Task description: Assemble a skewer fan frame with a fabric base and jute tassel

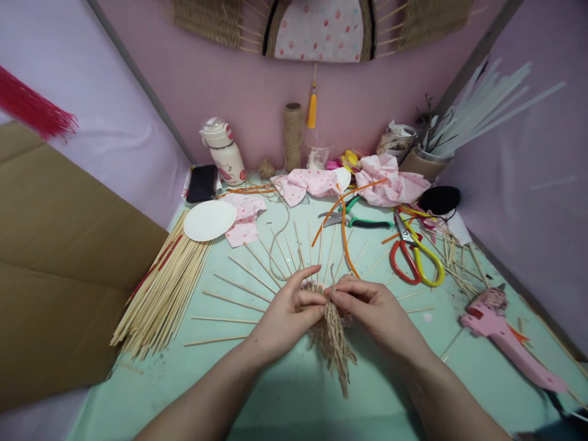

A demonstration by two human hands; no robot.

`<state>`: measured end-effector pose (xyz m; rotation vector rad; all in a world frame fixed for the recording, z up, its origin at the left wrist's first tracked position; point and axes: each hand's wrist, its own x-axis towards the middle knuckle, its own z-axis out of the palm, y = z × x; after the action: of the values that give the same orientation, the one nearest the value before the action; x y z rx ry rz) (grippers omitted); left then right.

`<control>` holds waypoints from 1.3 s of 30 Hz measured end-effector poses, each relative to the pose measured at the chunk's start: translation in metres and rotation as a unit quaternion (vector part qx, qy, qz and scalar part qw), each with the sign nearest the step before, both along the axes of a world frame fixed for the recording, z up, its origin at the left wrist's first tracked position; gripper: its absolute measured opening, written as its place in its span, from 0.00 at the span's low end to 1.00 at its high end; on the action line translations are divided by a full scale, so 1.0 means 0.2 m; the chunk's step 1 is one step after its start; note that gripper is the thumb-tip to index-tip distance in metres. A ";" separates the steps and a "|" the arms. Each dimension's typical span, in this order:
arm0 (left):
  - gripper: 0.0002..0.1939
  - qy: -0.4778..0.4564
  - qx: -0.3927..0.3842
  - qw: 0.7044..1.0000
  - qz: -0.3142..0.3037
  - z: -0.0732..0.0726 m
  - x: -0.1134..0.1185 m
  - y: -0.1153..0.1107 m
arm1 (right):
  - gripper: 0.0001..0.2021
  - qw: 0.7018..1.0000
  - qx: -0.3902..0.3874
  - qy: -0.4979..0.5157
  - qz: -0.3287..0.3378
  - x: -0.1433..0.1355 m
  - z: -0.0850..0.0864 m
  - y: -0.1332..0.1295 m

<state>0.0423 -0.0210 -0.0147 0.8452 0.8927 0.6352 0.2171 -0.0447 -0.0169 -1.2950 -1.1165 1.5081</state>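
Note:
At the middle of the table, a jute twine tassel (337,346) hangs down between my hands. My left hand (294,309) pinches the top of the tassel from the left, its index finger raised. From the right, my right hand (367,303) pinches the same top with thumb and fingers, and a short twine end sticks up there. Behind my hands lies a fan of thin wooden sticks (243,294) spreading from a small woven centre, which my fingers partly cover. A loose strand of twine (272,251) curves over the sticks.
Left, a stick bundle (169,294), white disc (210,220) and cardboard (59,257). Right, scissors (418,260), pruners (362,222) and a pink glue gun (514,346). Behind stand a bottle (225,153) and a twine spool (293,138); pink fabric (388,180) lies nearby.

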 end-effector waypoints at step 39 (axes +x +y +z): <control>0.14 -0.124 -0.086 0.981 0.118 0.03 -0.02 0.00 | 0.11 0.984 0.053 -0.167 -0.030 -0.14 -0.01 -0.20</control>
<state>0.0388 -0.0210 -0.0084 0.4951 0.8118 0.8376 0.1900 -0.0849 -0.0188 -1.5290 -1.3370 1.1972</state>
